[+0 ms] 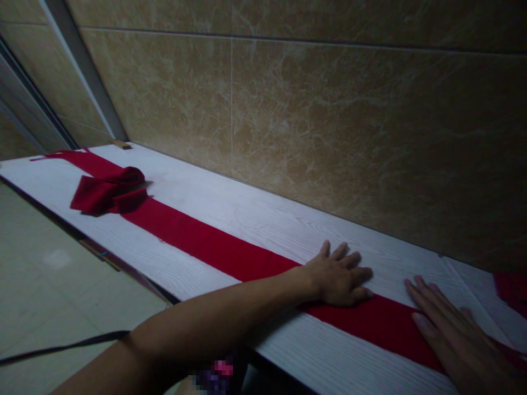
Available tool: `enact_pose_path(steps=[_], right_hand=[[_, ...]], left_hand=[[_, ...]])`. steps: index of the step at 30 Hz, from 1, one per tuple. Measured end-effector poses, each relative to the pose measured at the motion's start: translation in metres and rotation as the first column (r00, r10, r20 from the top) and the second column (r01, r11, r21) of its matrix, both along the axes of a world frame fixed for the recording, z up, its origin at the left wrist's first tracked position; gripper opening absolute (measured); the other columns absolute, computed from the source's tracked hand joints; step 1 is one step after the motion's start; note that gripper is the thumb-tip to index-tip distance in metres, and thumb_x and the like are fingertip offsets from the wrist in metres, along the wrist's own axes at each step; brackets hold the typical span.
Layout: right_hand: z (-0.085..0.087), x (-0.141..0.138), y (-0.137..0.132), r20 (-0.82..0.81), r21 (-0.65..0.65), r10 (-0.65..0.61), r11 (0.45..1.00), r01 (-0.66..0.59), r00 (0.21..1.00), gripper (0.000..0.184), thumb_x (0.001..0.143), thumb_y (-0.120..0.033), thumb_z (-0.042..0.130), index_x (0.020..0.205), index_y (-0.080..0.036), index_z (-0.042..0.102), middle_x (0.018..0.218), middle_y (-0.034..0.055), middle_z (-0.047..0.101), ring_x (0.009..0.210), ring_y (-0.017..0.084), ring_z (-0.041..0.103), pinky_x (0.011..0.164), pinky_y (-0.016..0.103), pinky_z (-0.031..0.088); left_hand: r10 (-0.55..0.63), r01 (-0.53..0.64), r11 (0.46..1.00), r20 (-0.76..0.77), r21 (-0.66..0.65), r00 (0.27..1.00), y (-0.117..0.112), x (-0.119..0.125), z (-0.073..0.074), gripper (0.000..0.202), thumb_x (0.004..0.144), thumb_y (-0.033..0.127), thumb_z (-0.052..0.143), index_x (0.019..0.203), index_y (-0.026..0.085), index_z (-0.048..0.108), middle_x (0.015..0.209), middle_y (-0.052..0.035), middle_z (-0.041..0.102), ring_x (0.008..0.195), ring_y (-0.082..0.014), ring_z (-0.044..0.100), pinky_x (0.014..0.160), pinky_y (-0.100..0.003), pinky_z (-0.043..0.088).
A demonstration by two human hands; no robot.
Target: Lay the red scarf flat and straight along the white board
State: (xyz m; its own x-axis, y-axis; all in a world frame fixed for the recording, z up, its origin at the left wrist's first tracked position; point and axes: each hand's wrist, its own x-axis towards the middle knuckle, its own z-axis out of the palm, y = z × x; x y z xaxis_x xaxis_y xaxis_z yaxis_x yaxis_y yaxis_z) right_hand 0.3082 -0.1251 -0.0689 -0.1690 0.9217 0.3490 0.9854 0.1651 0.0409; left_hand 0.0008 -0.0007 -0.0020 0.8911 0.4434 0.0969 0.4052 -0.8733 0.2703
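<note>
A long strip of red cloth (214,241) runs lengthwise along a white wood-grain tabletop (247,214). My left hand (338,274) lies flat across the strip with its fingers spread, the fingertips reaching past its far edge onto the white surface. Farther right, my right hand (457,334) rests over the strip, palm down with fingers stretched out; its wrist leaves the frame at the lower right. Toward the left end, a crumpled bunch of red cloth (111,189) sits on top of the strip. Loose threads show at the strip's far left end.
A brown marbled tile wall (329,137) borders the table's far side. A small wooden piece (120,144) lies at the table's back left corner. More red cloth (510,291) shows at the right edge. A dark strap (66,346) crosses above the tiled floor (53,280).
</note>
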Motion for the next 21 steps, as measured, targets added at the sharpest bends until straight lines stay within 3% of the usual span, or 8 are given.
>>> enact_pose_path(steps=[4, 10, 14, 18, 21], right_hand=[[-0.005, -0.044, 0.006, 0.111, 0.001, 0.151, 0.988, -0.152, 0.982, 0.061, 0.107, -0.038, 0.027, 0.166, -0.025, 0.028, 0.161, 0.0109, 0.045, 0.149, 0.035, 0.042, 0.111, 0.067, 0.046], [-0.008, -0.052, 0.009, 0.251, 0.117, 0.317, 0.928, -0.353, 0.915, 0.060, 0.104, -0.026, 0.029, 0.164, -0.026, 0.034, 0.158, 0.0117, 0.049, 0.147, 0.033, 0.044, 0.116, 0.065, 0.038], [-0.002, -0.054, 0.009, 0.306, 0.178, 0.318, 0.907, -0.382, 0.897, 0.061, 0.106, -0.024, 0.026, 0.167, -0.023, 0.026, 0.156, 0.0135, 0.051, 0.146, 0.034, 0.046, 0.114, 0.062, 0.042], [0.000, -0.057, 0.009, 0.327, 0.158, 0.365, 0.888, -0.432, 0.872, 0.063, 0.106, -0.022, 0.033, 0.168, -0.020, 0.019, 0.159, 0.0147, 0.047, 0.152, 0.033, 0.035, 0.118, 0.061, 0.035], [0.002, -0.061, 0.009, 0.331, 0.163, 0.344, 0.897, -0.412, 0.879, 0.063, 0.107, -0.022, 0.032, 0.168, -0.018, 0.017, 0.160, 0.0153, 0.045, 0.154, 0.033, 0.032, 0.120, 0.060, 0.032]], left_hand=[[0.004, -0.005, 0.999, 0.014, 0.055, 1.000, -0.001, 0.000, -0.001, 0.059, 0.107, 0.052, 0.024, 0.153, 0.023, 0.045, 0.164, -0.0131, 0.041, 0.156, -0.0418, 0.027, 0.121, -0.069, 0.024], [0.009, -0.011, 0.995, 0.021, 0.103, 1.000, -0.003, -0.001, 0.000, 0.053, 0.108, 0.044, 0.027, 0.151, 0.022, 0.049, 0.157, -0.0120, 0.048, 0.152, -0.0411, 0.033, 0.118, -0.070, 0.030], [0.003, -0.007, 0.992, 0.027, 0.130, 1.000, -0.004, -0.001, 0.001, 0.050, 0.108, 0.042, 0.030, 0.148, 0.023, 0.052, 0.153, -0.0112, 0.053, 0.151, -0.0396, 0.036, 0.116, -0.069, 0.033], [0.000, -0.006, 0.982, 0.032, 0.188, 0.999, -0.004, -0.003, 0.004, 0.046, 0.107, 0.044, 0.037, 0.142, 0.023, 0.058, 0.152, -0.0099, 0.055, 0.150, -0.0392, 0.039, 0.116, -0.068, 0.034], [0.018, -0.025, 0.971, 0.030, 0.238, 0.999, -0.002, -0.004, 0.009, 0.044, 0.105, 0.048, 0.044, 0.131, 0.018, 0.065, 0.140, -0.0128, 0.064, 0.136, -0.0358, 0.054, 0.112, -0.061, 0.040]])
